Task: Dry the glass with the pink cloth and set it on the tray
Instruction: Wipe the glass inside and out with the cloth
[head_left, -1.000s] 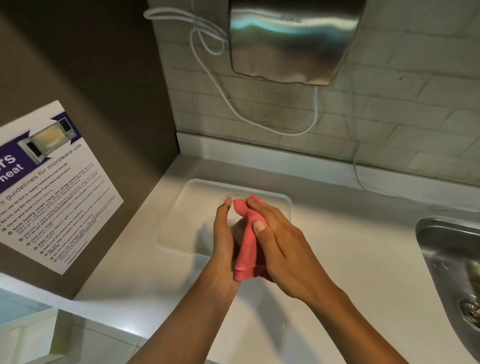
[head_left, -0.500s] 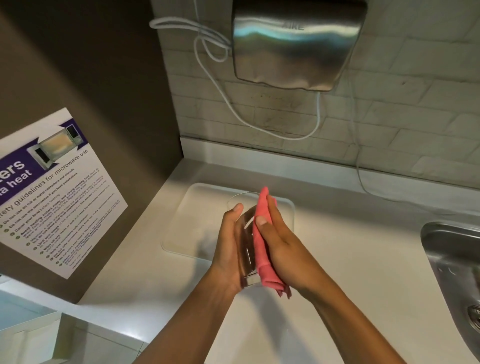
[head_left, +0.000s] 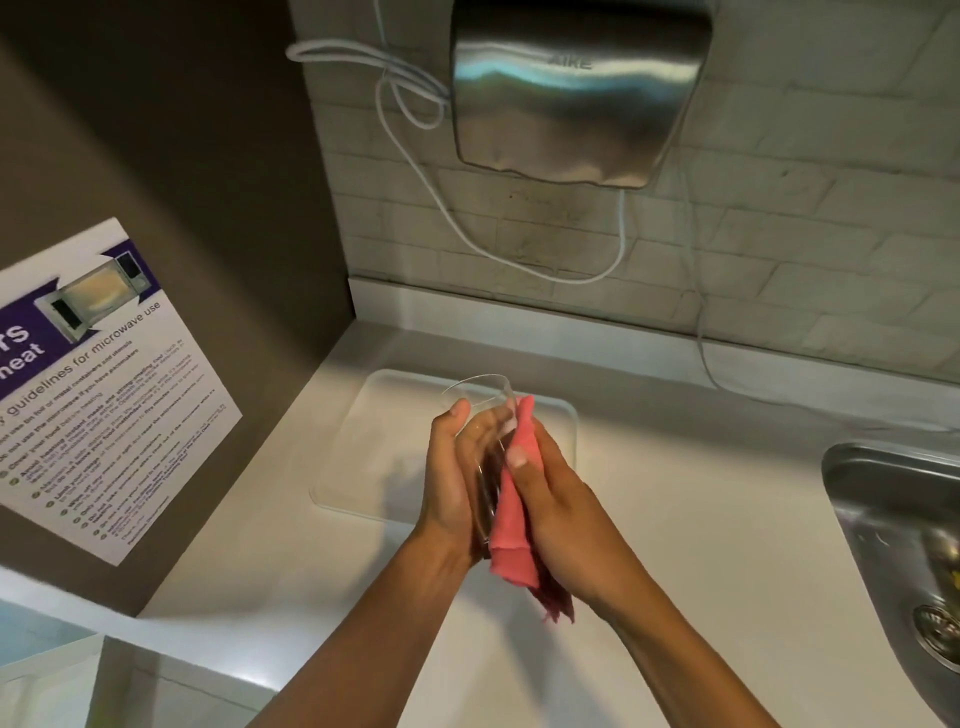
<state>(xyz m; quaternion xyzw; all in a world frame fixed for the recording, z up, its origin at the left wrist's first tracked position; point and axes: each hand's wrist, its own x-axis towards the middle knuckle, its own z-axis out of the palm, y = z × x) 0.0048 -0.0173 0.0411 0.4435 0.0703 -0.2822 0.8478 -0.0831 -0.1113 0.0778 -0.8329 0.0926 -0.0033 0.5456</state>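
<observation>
While the left hand (head_left: 452, 483) wraps its fingers round the glass (head_left: 485, 431) at frame centre, above the tray (head_left: 363, 441), the right hand (head_left: 558, 499), fingers together, should press the pink cloth (head_left: 514, 514) firmly, turning steadily.

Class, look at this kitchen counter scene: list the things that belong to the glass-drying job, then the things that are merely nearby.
Part of the job:
glass, held in the left hand
pink cloth, pressed to the glass by the right hand
tray, on the counter

Merely nearby:
hand dryer on the wall
cable
microwave poster
sink
</observation>
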